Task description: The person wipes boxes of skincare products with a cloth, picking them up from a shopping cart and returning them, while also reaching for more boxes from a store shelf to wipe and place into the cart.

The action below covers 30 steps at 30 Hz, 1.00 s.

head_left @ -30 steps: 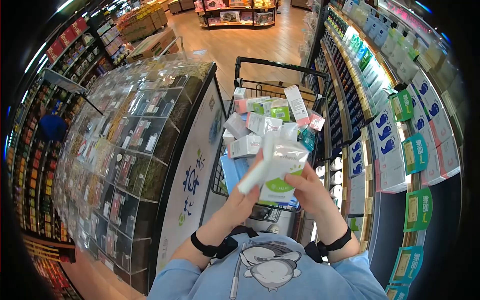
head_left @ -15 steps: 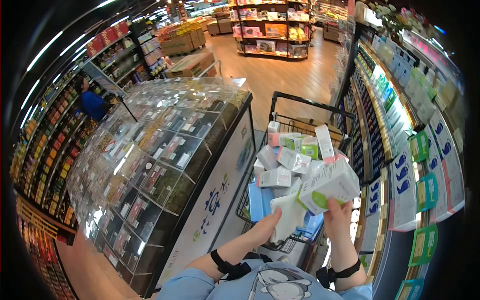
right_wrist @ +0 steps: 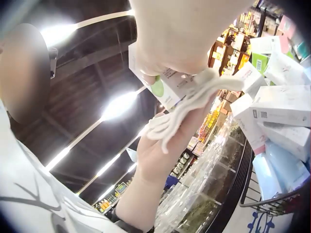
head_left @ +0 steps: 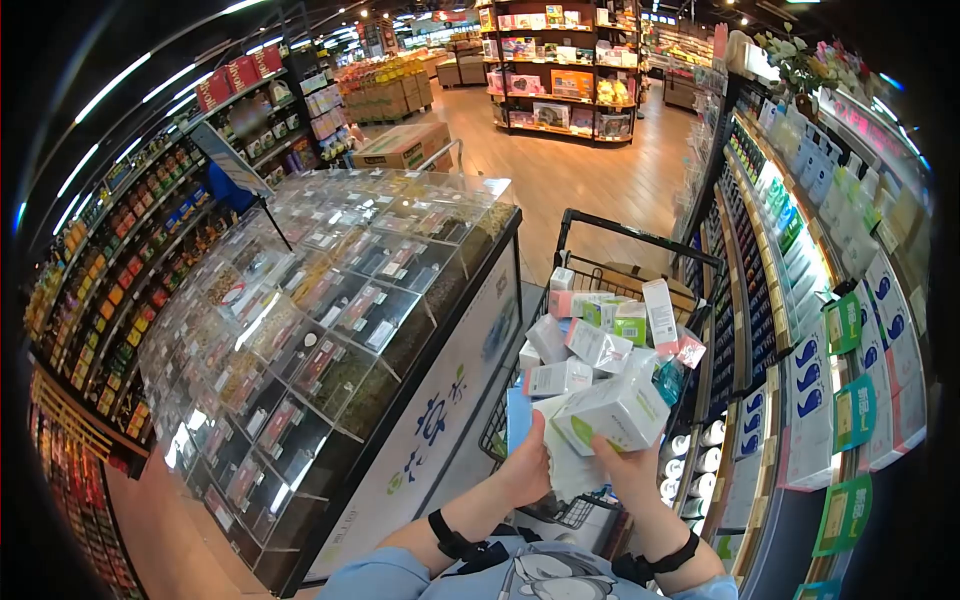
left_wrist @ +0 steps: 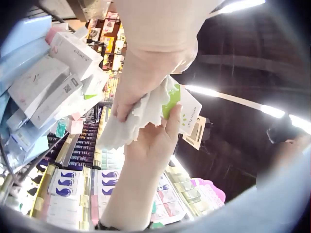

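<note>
A white cloth (head_left: 572,472) hangs in folds from my left hand (head_left: 524,466), pinched under the thumb. My right hand (head_left: 630,474) grips a white box with a green band (head_left: 622,412), its thumb on the near side. The cloth lies against the box's left side. In the left wrist view the cloth (left_wrist: 138,119) drapes from the fingers, with the box (left_wrist: 188,110) just beyond it. From the right wrist, the box (right_wrist: 167,92) shows in the fingers above the cloth (right_wrist: 182,112). Both hands are over the near end of a shopping cart (head_left: 640,238).
Several small boxes (head_left: 598,348) are heaped in the cart, with a blue pack (head_left: 518,415) at their left. Clear bulk-food bins (head_left: 340,320) stand on the left. Shelves of bottles and boxes (head_left: 810,395) line the right side. Wooden floor (head_left: 600,180) stretches ahead.
The box has been turned over in the right hand and moved lower, close to the cloth. The head view has swung left and up, so the cart appears farther right.
</note>
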Available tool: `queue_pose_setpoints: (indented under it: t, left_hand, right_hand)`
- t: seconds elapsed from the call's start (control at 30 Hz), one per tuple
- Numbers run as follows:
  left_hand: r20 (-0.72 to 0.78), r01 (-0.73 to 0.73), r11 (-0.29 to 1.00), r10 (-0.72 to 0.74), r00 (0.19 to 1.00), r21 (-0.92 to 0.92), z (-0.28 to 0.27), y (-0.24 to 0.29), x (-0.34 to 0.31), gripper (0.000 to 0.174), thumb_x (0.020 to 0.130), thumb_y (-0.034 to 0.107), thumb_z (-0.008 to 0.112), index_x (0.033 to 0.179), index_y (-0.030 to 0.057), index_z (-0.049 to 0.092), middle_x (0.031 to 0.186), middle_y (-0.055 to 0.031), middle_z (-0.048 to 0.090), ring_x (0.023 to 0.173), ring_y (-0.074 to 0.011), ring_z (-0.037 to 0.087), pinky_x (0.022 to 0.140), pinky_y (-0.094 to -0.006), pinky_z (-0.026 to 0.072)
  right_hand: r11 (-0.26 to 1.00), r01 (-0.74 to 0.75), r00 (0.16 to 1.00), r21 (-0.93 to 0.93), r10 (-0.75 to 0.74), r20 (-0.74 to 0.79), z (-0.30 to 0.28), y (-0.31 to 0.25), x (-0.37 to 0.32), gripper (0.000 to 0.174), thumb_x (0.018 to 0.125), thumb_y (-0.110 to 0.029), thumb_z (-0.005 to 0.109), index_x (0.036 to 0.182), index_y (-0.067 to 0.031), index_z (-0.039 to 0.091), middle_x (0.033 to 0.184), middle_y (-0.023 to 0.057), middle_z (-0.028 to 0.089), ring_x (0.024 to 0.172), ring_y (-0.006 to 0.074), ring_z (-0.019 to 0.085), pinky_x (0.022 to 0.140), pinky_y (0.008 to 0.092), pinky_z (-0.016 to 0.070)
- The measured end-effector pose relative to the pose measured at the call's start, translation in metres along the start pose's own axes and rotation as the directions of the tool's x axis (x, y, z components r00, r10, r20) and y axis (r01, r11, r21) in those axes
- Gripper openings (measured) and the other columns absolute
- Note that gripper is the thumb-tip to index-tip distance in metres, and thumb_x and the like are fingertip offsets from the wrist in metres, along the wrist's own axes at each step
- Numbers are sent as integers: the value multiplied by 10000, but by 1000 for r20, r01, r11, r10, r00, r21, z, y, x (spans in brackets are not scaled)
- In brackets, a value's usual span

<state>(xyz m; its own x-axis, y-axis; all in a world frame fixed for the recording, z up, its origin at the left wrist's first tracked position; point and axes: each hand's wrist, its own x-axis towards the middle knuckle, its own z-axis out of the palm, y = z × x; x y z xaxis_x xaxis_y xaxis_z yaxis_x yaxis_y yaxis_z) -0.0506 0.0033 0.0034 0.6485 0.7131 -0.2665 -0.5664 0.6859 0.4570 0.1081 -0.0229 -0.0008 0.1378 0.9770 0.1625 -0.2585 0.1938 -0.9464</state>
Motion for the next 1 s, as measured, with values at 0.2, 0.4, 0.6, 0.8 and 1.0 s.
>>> queue_pose_setpoints:
  t: [0.2, 0.4, 0.6, 0.8, 1.0]
  left_hand:
    - [-79, 53, 996, -48, 996, 74, -10, 5, 5, 590, 964, 505, 263, 1382, 92, 311, 1353, -103, 433, 1260, -239, 417, 1022, -402, 382]
    - [-202, 333, 886, -279, 939, 324, -14, 10, 6, 591, 964, 500, 275, 1359, 69, 361, 1278, -101, 515, 1118, -234, 556, 943, -364, 455]
    - [-144, 303, 923, -275, 951, 237, 0, 14, -5, 613, 963, 512, 286, 1355, 47, 364, 1312, -110, 484, 1152, -219, 532, 941, -345, 448]
    - [-15, -11, 881, 20, 1000, 473, 9, -2, -8, 564, 989, 391, 316, 1413, 24, 249, 1394, -139, 374, 1276, -226, 385, 1041, -338, 312]
    - [448, -553, 450, 326, 832, 701, 31, 9, 2, 575, 990, 248, 346, 1457, 18, 100, 1502, -144, 159, 1385, -236, 153, 1108, -326, 125]
  right_hand:
    - [778, 331, 921, -533, -145, 361, -9, -28, -6, 999, 659, -79, 794, 1368, -28, 91, 1292, 154, 359, 1233, 261, 394, 1004, 402, 357]
    - [904, 184, 853, -385, 47, 519, -22, -46, -1, 987, 610, -133, 828, 1378, -29, 217, 1334, 136, 350, 1241, 252, 390, 1017, 383, 332]
    - [828, 274, 903, -489, -46, 427, -36, -35, 2, 830, 632, -113, 801, 1303, -31, 321, 1245, 122, 444, 1175, 243, 458, 971, 361, 376]
    - [975, -74, 997, -211, 70, -28, -30, -21, 6, 724, 694, -74, 731, 1282, -20, 312, 1209, 111, 466, 1102, 192, 504, 926, 348, 423]
    - [994, -73, 997, -80, 71, -29, -5, -23, 6, 724, 736, -69, 685, 1320, -28, 259, 1236, 115, 452, 1132, 202, 479, 939, 343, 410]
